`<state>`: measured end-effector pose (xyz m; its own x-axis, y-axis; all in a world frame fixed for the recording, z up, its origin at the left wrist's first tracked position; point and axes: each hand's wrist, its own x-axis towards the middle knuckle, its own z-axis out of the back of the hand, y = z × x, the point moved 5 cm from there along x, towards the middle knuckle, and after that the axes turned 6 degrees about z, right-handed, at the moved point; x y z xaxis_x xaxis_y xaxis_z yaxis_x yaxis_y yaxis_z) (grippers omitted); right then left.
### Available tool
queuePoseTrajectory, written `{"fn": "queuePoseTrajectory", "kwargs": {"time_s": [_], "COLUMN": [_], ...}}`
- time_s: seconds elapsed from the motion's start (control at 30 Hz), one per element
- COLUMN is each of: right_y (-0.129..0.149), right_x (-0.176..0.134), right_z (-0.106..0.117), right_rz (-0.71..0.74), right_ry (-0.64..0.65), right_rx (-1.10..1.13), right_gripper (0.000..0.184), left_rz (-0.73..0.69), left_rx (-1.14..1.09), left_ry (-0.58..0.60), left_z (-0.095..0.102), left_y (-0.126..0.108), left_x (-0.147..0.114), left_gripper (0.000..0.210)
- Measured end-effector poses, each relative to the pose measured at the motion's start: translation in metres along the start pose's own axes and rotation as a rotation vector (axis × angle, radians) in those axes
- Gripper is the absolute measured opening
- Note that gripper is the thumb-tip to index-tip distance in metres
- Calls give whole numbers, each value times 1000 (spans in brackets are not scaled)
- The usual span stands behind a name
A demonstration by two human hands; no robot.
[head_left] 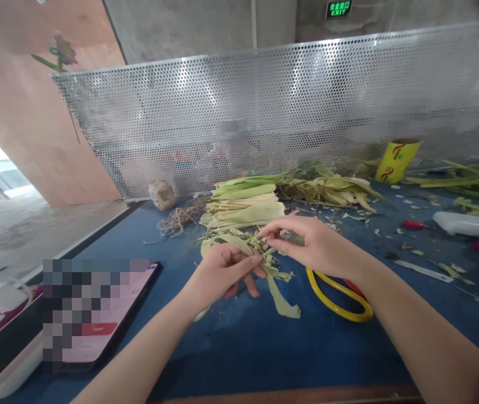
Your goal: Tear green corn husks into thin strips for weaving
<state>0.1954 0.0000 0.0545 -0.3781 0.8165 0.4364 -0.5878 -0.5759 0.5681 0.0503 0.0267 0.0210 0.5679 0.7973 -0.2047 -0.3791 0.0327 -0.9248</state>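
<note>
My left hand (235,269) is closed around a small bunch of corn husk strips (283,300), and one pale strip hangs down toward the table. Just above it, my right hand (296,235) pinches at the top of the same bunch with thumb and forefinger. The exact bit between those fingertips is too small to make out. Behind the hands lies a stack of flat corn husks (243,205), green at the back and cream in front. A yellow looped handle (340,314), like that of scissors, lies under my right forearm, its blades hidden.
A phone (138,297) lies at left. Tangled twine (180,220) and a pale lump (162,194) are at back left. More husks (332,191), a yellow roll (397,161) and a thin blade (424,271) lie to the right. A perforated metal panel (159,118) borders the table.
</note>
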Motion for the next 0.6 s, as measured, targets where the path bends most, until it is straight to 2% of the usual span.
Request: {"fn": "queuePoseTrajectory", "kwargs": {"time_s": [0.1,0.2,0.27,0.37,0.47,0.6], "right_y": [2,5,6,7,7,6], "right_x": [3,7,9,9,9,12], "right_z": [-6,-11,-12,-15,-17,-16], "right_rz": [-39,-92,-131,-171,-180,-179], "right_ry": [32,-21,-60,-44,-28,-86], "right_rx": [58,131,179,244,282,346], "right_gripper": [23,21,17,15,14,11], "left_rz": [17,2,-4,16,23,-27], "left_rx": [-24,-53,-79,-104,-117,-120], "left_ry": [58,72,49,26,24,2], "left_z": [-6,-10,-10,-11,-12,-14], "left_y": [-1,-3,-3,-1,-1,-4], "left_x": [-2,-3,-3,-3,-4,-4], "left_gripper": [40,44,43,36,33,28]}}
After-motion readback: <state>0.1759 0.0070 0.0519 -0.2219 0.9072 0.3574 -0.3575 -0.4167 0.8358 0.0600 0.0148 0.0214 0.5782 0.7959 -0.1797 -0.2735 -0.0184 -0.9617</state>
